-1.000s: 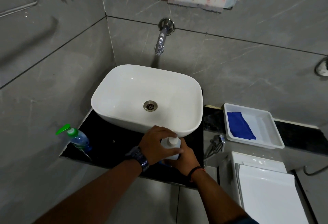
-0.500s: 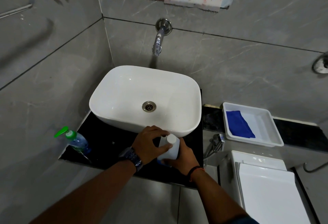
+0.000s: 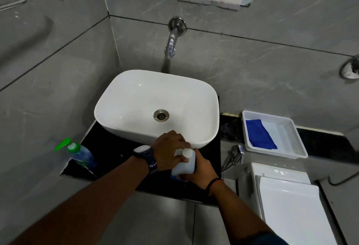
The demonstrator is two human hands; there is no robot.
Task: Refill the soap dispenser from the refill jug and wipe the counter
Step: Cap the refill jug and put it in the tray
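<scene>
A small white refill jug (image 3: pixel 184 164) with a white cap stands on the black counter (image 3: pixel 116 153) just in front of the basin. My right hand (image 3: pixel 200 171) wraps the jug's body from the right. My left hand (image 3: pixel 171 150) grips it near the capped neck from the left. The soap dispenser (image 3: pixel 80 154), clear blue with a green pump, stands at the counter's left end, well apart from both hands. A folded blue cloth (image 3: pixel 259 134) lies in a white tray (image 3: pixel 291 141) to the right.
A white basin (image 3: pixel 136 97) fills the back of the counter under a chrome wall tap (image 3: pixel 171 44). A white toilet cistern (image 3: pixel 281 196) sits low at the right, with a chrome hose fitting (image 3: pixel 237 153) beside it. Grey tiled walls close in on the left and behind.
Both hands stay on the jug. My left hand has shifted slightly so the white cap shows more fully. The camera view has drifted a little.
</scene>
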